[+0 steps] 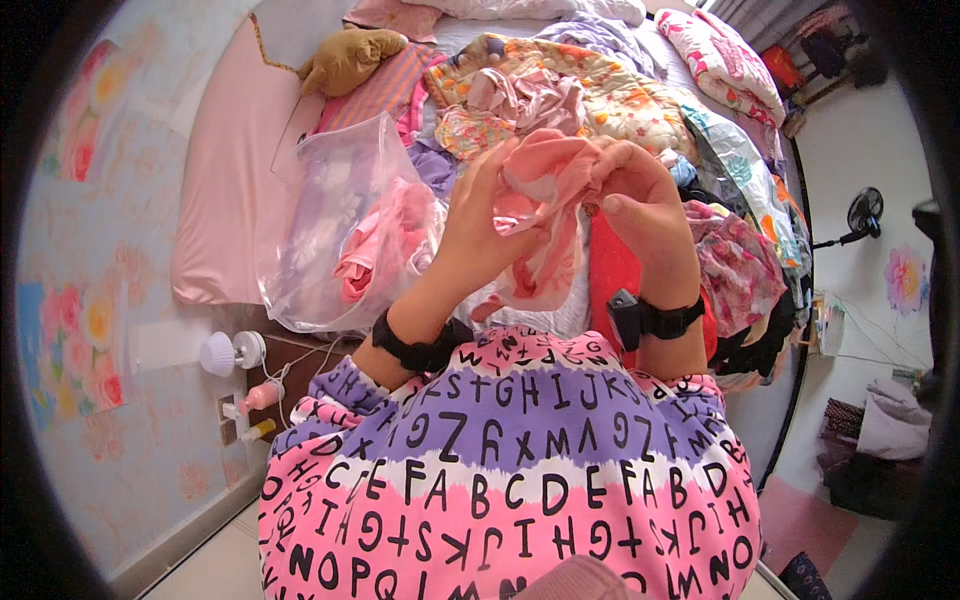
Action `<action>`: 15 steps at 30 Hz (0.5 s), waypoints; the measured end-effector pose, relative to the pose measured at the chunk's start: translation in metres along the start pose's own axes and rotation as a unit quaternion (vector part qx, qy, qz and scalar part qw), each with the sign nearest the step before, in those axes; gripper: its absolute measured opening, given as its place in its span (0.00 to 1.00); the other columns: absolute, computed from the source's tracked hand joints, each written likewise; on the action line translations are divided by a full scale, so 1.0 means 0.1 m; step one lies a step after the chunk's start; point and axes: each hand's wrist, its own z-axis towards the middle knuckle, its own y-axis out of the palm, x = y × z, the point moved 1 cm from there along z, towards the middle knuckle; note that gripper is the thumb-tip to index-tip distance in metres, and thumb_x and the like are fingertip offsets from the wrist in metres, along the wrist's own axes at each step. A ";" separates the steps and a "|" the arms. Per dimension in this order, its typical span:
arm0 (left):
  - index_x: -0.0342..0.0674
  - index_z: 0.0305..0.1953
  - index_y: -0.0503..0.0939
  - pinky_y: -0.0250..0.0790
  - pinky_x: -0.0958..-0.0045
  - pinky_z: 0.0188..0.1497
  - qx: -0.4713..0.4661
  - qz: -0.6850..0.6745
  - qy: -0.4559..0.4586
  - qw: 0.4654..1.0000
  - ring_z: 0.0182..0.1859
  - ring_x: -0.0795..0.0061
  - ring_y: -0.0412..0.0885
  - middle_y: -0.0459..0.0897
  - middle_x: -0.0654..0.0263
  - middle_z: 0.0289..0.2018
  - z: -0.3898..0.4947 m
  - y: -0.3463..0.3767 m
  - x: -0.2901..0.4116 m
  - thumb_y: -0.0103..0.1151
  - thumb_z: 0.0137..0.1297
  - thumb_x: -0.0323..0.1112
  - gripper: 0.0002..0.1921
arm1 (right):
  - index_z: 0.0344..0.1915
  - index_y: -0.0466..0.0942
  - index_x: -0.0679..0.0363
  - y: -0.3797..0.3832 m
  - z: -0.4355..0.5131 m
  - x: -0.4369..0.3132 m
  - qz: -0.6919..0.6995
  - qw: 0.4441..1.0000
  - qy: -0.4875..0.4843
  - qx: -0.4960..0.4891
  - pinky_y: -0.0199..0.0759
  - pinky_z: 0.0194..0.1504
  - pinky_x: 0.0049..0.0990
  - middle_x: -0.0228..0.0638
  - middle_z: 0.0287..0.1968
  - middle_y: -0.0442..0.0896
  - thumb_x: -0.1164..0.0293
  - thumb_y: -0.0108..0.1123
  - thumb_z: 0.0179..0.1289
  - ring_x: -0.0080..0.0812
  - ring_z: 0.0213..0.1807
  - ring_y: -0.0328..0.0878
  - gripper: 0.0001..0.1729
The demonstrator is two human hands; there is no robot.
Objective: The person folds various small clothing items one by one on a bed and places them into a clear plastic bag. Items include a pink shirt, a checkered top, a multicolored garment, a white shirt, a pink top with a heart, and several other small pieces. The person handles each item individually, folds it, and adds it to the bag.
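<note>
Both of my hands hold up a pink cloth garment (551, 172) in front of my chest. My left hand (480, 225) has its fingers behind the cloth and its thumb on the near side. With bent fingers, my right hand (641, 187) pinches the garment's right edge. Left of my left hand stands a clear plastic bag (322, 225) with folded pink clothes (375, 240) inside. Beyond the garment lie a crumpled pale pink cloth (529, 97) and a floral quilt (637, 112). A red cloth (611, 262) lies below my right hand.
Piled clothes (739, 270) lie on the bed at the right, near a rolled pink and white blanket (724, 67). A brown plush pillow (352, 60) rests at the far left. A white lamp (217, 354) and cables are by the left wall. A black fan (866, 211) is at the right.
</note>
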 end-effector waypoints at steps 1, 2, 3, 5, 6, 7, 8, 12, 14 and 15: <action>0.41 0.63 0.66 0.58 0.58 0.65 0.002 -0.014 0.033 0.999 0.62 0.51 0.67 0.69 0.52 0.61 0.06 0.01 0.07 0.74 0.43 0.35 0.42 | 0.41 0.75 0.65 0.05 0.00 -0.02 -0.017 1.000 -0.005 -0.010 0.67 0.51 0.22 0.30 0.43 0.75 0.75 0.68 0.56 0.21 0.46 0.73 0.14; 0.40 0.56 0.73 0.65 0.60 0.59 0.037 -0.005 0.075 0.996 0.56 0.54 0.74 0.76 0.52 0.53 0.10 0.02 0.15 0.74 0.44 0.36 0.34 | 0.46 0.72 0.64 0.09 0.00 -0.04 -0.024 0.999 -0.010 -0.033 0.68 0.50 0.23 0.30 0.43 0.75 0.76 0.69 0.55 0.20 0.47 0.72 0.20; 0.40 0.53 0.75 0.67 0.61 0.55 0.015 -0.018 0.021 1.000 0.52 0.56 0.77 0.78 0.53 0.49 0.15 0.01 0.20 0.73 0.45 0.36 0.31 | 0.49 0.71 0.64 0.13 0.00 -0.04 -0.060 0.998 -0.017 -0.011 0.68 0.51 0.23 0.30 0.44 0.74 0.76 0.69 0.55 0.21 0.48 0.73 0.23; 0.38 0.47 0.79 0.72 0.64 0.47 -0.033 -0.033 -0.081 0.996 0.43 0.61 0.82 0.82 0.55 0.40 0.23 -0.06 0.30 0.73 0.47 0.38 0.24 | 0.54 0.68 0.62 0.21 0.00 0.05 -0.112 0.992 -0.034 0.046 0.69 0.51 0.23 0.30 0.46 0.74 0.75 0.70 0.54 0.21 0.49 0.73 0.29; 0.37 0.44 0.79 0.72 0.66 0.43 0.002 -0.034 -0.076 0.997 0.39 0.63 0.82 0.82 0.56 0.36 0.27 -0.06 0.37 0.73 0.48 0.38 0.22 | 0.60 0.63 0.61 0.23 -0.01 0.08 -0.134 0.987 -0.053 0.071 0.69 0.54 0.27 0.34 0.50 0.74 0.71 0.75 0.49 0.26 0.52 0.73 0.40; 0.37 0.41 0.80 0.72 0.67 0.39 0.041 -0.032 -0.065 0.996 0.35 0.65 0.82 0.82 0.57 0.32 0.31 -0.08 0.43 0.72 0.49 0.39 0.19 | 0.61 0.62 0.61 0.26 -0.03 0.13 -0.236 0.962 -0.089 0.102 0.69 0.55 0.28 0.35 0.50 0.74 0.69 0.76 0.48 0.29 0.52 0.74 0.43; 0.36 0.38 0.81 0.72 0.68 0.36 0.084 -0.029 -0.045 0.995 0.31 0.67 0.82 0.83 0.58 0.28 0.34 -0.10 0.48 0.72 0.50 0.39 0.17 | 0.62 0.61 0.61 0.29 -0.05 0.18 -0.334 0.925 -0.123 0.132 0.69 0.55 0.30 0.36 0.51 0.74 0.68 0.77 0.46 0.32 0.52 0.74 0.45; 0.36 0.34 0.81 0.69 0.70 0.31 0.154 0.012 -0.017 0.988 0.27 0.73 0.77 0.81 0.60 0.24 0.48 -0.31 0.57 0.71 0.53 0.40 0.15 | 0.53 0.71 0.62 0.32 -0.14 0.46 -0.540 0.811 -0.137 0.180 0.71 0.52 0.35 0.44 0.48 0.78 0.70 0.72 0.42 0.47 0.49 0.77 0.34; 0.35 0.32 0.81 0.67 0.71 0.29 0.129 0.018 -0.048 0.990 0.25 0.75 0.75 0.79 0.60 0.22 0.54 -0.55 0.52 0.69 0.54 0.40 0.13 | 0.47 0.76 0.62 0.20 -0.18 0.50 -0.566 0.796 -0.084 0.195 0.72 0.49 0.36 0.46 0.44 0.80 0.73 0.67 0.43 0.48 0.47 0.78 0.25; 0.35 0.32 0.81 0.67 0.71 0.29 0.119 0.019 -0.057 0.991 0.25 0.77 0.75 0.78 0.61 0.21 0.56 -0.66 0.49 0.68 0.55 0.39 0.13 | 0.43 0.77 0.62 0.10 -0.20 0.46 -0.564 0.794 -0.053 0.219 0.72 0.47 0.36 0.47 0.42 0.80 0.73 0.65 0.44 0.48 0.46 0.78 0.21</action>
